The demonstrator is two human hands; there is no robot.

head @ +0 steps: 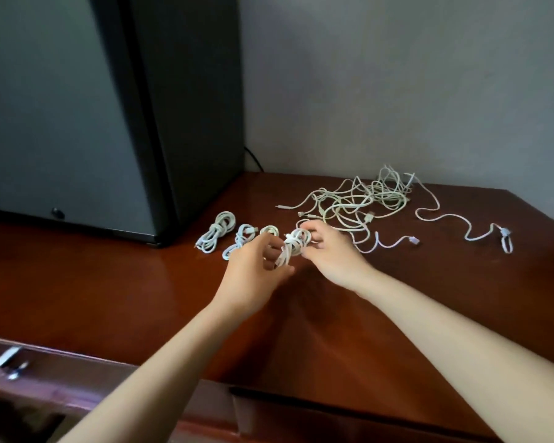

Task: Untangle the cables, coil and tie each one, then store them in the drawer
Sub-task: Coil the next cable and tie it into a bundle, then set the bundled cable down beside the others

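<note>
Three coiled cables [241,238] sit in a row on the surface [109,282], just left of your hands, in front of the appliance [77,123]. The coil [293,246] is between your left hand [253,273] and right hand [330,251]. The tangle [359,203] lies behind them, a loose cable [461,225] to its right, and the drawer [29,394] front-left.

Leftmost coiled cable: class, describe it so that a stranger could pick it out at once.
Find the big black cabinet standing on the wooden table. Just right of its front corner lies a row of white coils; the leftmost coiled cable is nearest the cabinet.
</note>
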